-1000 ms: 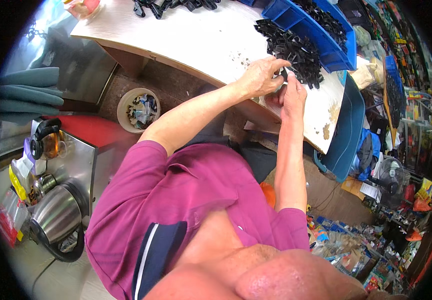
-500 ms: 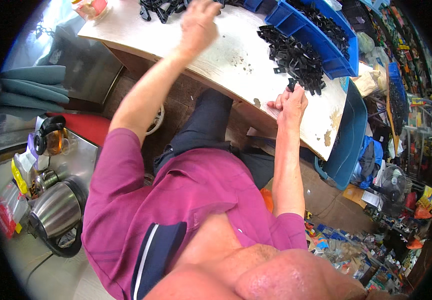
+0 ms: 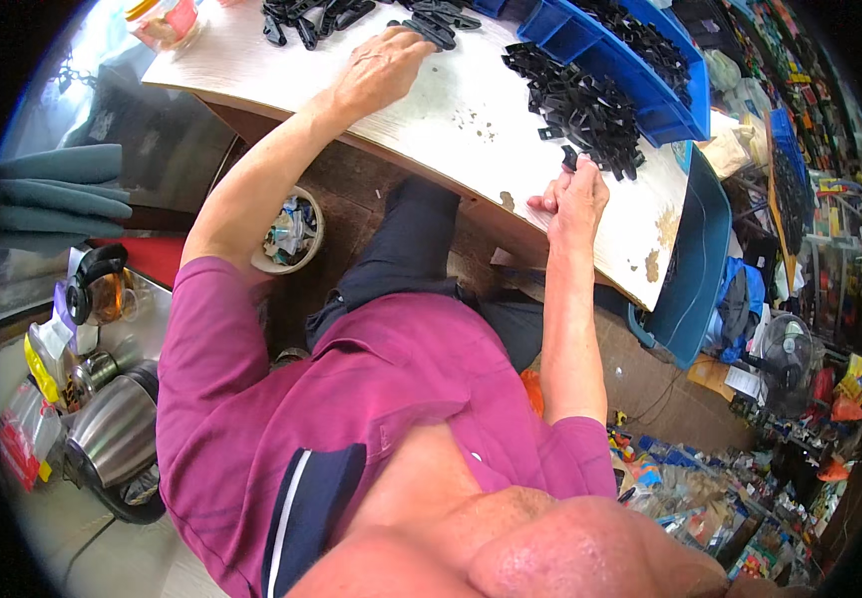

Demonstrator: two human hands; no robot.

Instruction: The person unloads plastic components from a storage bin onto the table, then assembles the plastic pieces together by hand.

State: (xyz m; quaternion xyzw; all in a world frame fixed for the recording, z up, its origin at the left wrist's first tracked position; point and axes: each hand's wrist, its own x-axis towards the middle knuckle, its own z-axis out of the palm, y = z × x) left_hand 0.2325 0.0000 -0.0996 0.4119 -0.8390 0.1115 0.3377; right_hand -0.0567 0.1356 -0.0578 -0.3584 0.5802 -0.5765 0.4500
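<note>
My left hand (image 3: 379, 78) reaches over the white table, its fingers curved and closed on a black plastic piece (image 3: 427, 36) at the edge of a group of long black plastic pieces. More such pieces (image 3: 313, 20) lie to its left at the far edge of the view. On the right, my right hand (image 3: 576, 199) is closed, thumb and forefinger pinching a small black plastic part (image 3: 569, 157). This part is beside a heap of small black parts (image 3: 580, 105). How far each held piece extends under the fingers is hidden.
Behind the heap stands a blue plastic bin (image 3: 672, 120) filled with black parts. A teal tub (image 3: 692, 269) adjoins the table's (image 3: 471, 149) right end. A clear jar (image 3: 167, 22) sits at its far left. Below are a waste bucket (image 3: 296, 234) and, leftward, a steel kettle (image 3: 117, 429).
My left hand has drawn back slightly toward me, bringing a black piece away from the far group. My right hand keeps its pinch near the heap. The view has shifted a little.
</note>
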